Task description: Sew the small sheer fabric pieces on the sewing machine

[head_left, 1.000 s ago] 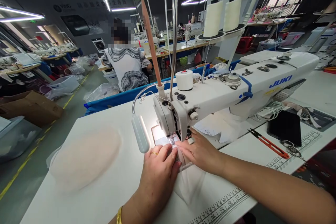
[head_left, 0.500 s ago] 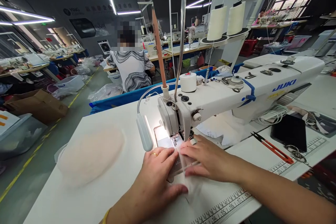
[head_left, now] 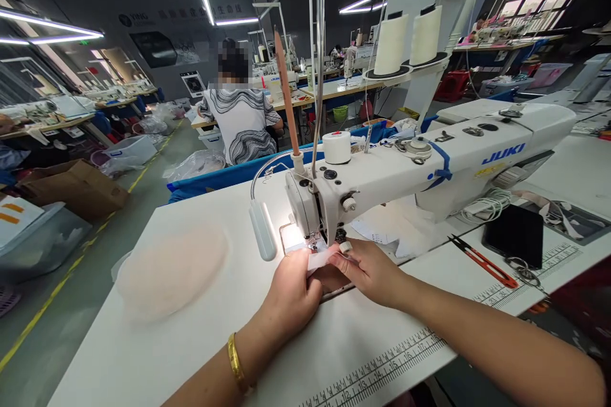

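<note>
A white JUKI sewing machine (head_left: 429, 162) stands on the white table (head_left: 191, 343), its lamp lighting the needle area (head_left: 312, 241). Just in front of the needle, my left hand (head_left: 291, 292) and my right hand (head_left: 367, 270) pinch a small white strip of fabric (head_left: 321, 259) between them, lifted slightly off the table. My left wrist wears a gold bangle, and a ring sits on the right thumb.
A pale pink pile of fabric pieces (head_left: 172, 270) lies at the table's left. Red-handled snips (head_left: 482, 259), a black phone (head_left: 513, 235) and keys lie at right. Two thread cones (head_left: 405, 44) stand behind. A person in a striped top (head_left: 238, 124) sits beyond.
Both hands were pressed flat on sheer fabric at the needle; now they have closed and lifted, pinching a small white strip between them. The sheer piece no longer lies in front.
</note>
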A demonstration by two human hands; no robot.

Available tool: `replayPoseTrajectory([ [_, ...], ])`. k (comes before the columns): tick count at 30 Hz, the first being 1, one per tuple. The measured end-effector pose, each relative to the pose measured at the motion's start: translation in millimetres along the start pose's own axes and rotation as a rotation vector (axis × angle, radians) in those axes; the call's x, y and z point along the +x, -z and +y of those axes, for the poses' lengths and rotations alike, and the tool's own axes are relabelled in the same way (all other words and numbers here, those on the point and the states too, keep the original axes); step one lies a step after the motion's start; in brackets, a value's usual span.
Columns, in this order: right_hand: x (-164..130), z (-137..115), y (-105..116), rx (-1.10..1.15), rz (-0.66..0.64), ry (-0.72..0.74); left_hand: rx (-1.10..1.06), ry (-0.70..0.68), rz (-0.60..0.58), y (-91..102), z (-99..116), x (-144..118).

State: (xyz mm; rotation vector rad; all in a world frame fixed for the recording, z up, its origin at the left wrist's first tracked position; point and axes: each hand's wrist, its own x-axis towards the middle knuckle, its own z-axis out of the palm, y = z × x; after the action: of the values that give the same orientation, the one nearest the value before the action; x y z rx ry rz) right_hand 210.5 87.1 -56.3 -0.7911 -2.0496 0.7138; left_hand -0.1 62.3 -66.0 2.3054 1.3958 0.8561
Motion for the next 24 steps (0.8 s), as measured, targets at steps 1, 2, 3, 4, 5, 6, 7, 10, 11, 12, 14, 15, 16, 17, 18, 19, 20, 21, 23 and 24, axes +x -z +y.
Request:
replayPoseTrajectory([
  [1, 0, 0, -1, 0.036, 0.01, -0.032, 0.002, -0.001, -0.003, 0.9, 1, 1],
  [2, 0, 0, -2, 0.064, 0.015, -0.059, 0.0, -0.001, -0.004, 1.8, 2, 2],
  [3, 0, 0, -3, 0.082, 0.021, -0.077, -0.003, -0.002, -0.001, 2.7, 2, 3],
  [4, 1, 0, -4, 0.091, 0.029, -0.086, -0.004, 0.0, 0.006, 3.3, 1, 3],
  [5, 1, 0, -4, 0.094, 0.036, -0.087, -0.006, 0.005, 0.013, 3.6, 0, 3],
  [6, 1, 0, -5, 0.093, 0.043, -0.081, -0.005, 0.011, 0.022, 3.7, -1, 3],
  [7, 1, 0, -5, 0.09, 0.048, -0.073, -0.002, 0.017, 0.032, 3.4, -3, 3],
  [10, 0, 0, -6, 0.079, 0.035, -0.063, 0.013, 0.031, 0.055, 1.8, -8, 2],
  [11, 0, -1, -6, 0.075, 0.023, -0.067, 0.016, 0.036, 0.061, 1.5, -9, 2],
  [12, 0, -1, -6, 0.07, 0.01, -0.073, 0.018, 0.035, 0.066, 1.4, -10, 2],
  [14, 0, -2, -5, 0.051, -0.012, -0.079, 0.016, 0.009, 0.077, 2.1, -10, 2],
  [15, 0, -2, -4, 0.037, -0.02, -0.075, 0.005, -0.016, 0.079, 2.9, -10, 2],
  [16, 0, -3, -3, 0.019, -0.027, -0.065, -0.008, -0.049, 0.076, 3.9, -10, 2],
  [17, 0, -2, -2, -0.004, -0.036, -0.048, -0.02, -0.087, 0.07, 4.9, -9, 3],
  [18, 0, -2, -1, -0.036, -0.053, -0.027, -0.026, -0.127, 0.066, 5.9, -8, 2],
  [19, -1, -1, 1, -0.075, -0.084, 0.005, -0.021, -0.168, 0.065, 6.6, -7, 1],
  [20, -2, -1, 3, -0.118, -0.137, 0.05, -0.003, -0.208, 0.074, 7.1, -5, -2],
  [21, -3, 0, 5, -0.163, -0.204, 0.104, 0.024, -0.246, 0.089, 7.4, -4, -5],
  [23, -5, -1, 9, -0.236, -0.341, 0.214, 0.071, -0.301, 0.115, 7.6, 0, -14],
  [24, -6, -1, 11, -0.259, -0.388, 0.252, 0.084, -0.316, 0.109, 7.8, 1, -19],
])
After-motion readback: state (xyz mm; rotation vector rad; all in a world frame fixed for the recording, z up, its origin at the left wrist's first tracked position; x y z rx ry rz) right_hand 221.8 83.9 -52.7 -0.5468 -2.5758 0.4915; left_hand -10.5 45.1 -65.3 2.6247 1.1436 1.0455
